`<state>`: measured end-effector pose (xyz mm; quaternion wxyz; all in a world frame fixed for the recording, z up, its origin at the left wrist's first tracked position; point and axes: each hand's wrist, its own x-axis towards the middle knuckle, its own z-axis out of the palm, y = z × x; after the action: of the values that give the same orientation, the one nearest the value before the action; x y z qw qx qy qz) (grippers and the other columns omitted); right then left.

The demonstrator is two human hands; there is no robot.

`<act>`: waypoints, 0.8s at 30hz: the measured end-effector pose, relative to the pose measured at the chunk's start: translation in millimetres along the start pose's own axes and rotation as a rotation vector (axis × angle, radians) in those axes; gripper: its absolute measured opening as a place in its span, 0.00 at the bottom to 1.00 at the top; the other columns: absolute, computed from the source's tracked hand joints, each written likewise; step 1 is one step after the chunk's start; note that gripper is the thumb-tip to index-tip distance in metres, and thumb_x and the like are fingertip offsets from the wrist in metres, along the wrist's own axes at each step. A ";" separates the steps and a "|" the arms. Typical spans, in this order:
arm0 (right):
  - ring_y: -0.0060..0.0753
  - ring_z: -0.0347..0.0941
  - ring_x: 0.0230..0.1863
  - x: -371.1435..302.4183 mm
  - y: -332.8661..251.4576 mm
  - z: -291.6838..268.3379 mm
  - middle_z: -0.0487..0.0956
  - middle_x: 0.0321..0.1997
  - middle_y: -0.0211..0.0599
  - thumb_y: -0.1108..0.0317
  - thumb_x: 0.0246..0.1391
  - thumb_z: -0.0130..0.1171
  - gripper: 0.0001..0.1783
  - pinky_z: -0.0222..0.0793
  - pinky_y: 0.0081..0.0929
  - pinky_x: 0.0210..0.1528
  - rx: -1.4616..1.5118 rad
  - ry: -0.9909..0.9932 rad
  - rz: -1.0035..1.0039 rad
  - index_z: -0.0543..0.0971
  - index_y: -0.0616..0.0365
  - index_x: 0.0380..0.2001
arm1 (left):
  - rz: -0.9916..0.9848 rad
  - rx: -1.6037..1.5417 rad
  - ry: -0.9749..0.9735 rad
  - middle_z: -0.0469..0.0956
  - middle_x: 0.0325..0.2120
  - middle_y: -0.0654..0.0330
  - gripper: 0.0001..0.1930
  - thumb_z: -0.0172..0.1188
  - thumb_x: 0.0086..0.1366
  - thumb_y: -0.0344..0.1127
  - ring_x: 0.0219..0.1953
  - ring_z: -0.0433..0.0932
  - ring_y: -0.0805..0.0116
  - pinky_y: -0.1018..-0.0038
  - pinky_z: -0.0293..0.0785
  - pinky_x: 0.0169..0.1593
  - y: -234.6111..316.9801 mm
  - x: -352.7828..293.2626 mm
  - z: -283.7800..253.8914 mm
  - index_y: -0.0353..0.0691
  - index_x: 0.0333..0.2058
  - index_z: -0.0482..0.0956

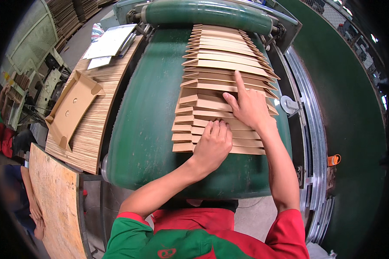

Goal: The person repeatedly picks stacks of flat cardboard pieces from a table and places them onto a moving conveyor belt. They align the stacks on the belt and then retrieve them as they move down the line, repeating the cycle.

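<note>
As cardboard [209, 102] tops green belting [147, 108] above grey floor [254, 218], left fingers [215, 128] curl and right fingers [239, 81] spread.

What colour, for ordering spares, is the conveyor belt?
The conveyor belt is green, in the head view.

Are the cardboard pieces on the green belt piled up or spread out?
Spread out: the pieces overlap in a row, edge after edge along the belt.

White sheets [112, 41] lie stacked across the far end of the striped bench [94, 129]; an open cardboard tray [73, 108] with two holes sits at its left edge. Off the near end stands a plywood board [56, 207], a person in dark clothing [15, 175] at its left edge. An orange object [334, 160] shows far right.
</note>
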<state>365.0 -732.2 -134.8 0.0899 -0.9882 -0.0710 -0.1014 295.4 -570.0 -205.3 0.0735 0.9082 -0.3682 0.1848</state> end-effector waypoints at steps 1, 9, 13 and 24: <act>0.63 0.83 0.35 -1.1 -1.5 -0.3 0.84 0.26 0.55 0.43 0.71 0.52 0.40 0.76 0.57 0.44 -0.023 -0.052 -0.010 0.67 0.69 0.70 | 0.009 0.010 -0.033 0.79 0.55 0.38 0.25 0.59 0.58 0.27 0.60 0.79 0.47 0.56 0.69 0.69 2.1 -3.3 -3.4 0.22 0.55 0.78; 0.52 0.76 0.54 -16.0 -13.4 15.6 0.83 0.44 0.52 0.40 0.66 0.58 0.32 0.66 0.50 0.55 -0.163 0.044 -0.143 0.89 0.63 0.33 | -0.018 -0.032 0.005 0.79 0.56 0.38 0.26 0.60 0.58 0.28 0.62 0.78 0.47 0.56 0.68 0.69 13.1 -19.3 -14.1 0.22 0.56 0.78; 0.52 0.61 0.72 -20.1 -9.0 17.9 0.75 0.63 0.50 0.35 0.60 0.61 0.37 0.56 0.60 0.68 -0.275 0.242 -0.249 0.89 0.66 0.29 | -0.019 -0.028 0.009 0.79 0.57 0.38 0.26 0.59 0.59 0.28 0.62 0.78 0.47 0.56 0.68 0.70 13.6 -19.3 -12.5 0.22 0.56 0.77; 0.67 0.80 0.44 29.1 23.2 -5.3 0.82 0.36 0.63 0.60 0.57 0.62 0.19 0.76 0.51 0.55 0.131 -0.098 -0.289 0.76 0.66 0.40 | -0.012 -0.023 0.033 0.79 0.56 0.38 0.26 0.60 0.60 0.28 0.61 0.79 0.47 0.54 0.67 0.70 13.2 -19.5 -13.9 0.22 0.57 0.77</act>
<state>395.9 -752.3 -127.3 0.1352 -0.9635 -0.2231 -0.0602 269.5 -563.2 -200.1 0.0911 0.9064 -0.3636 0.1949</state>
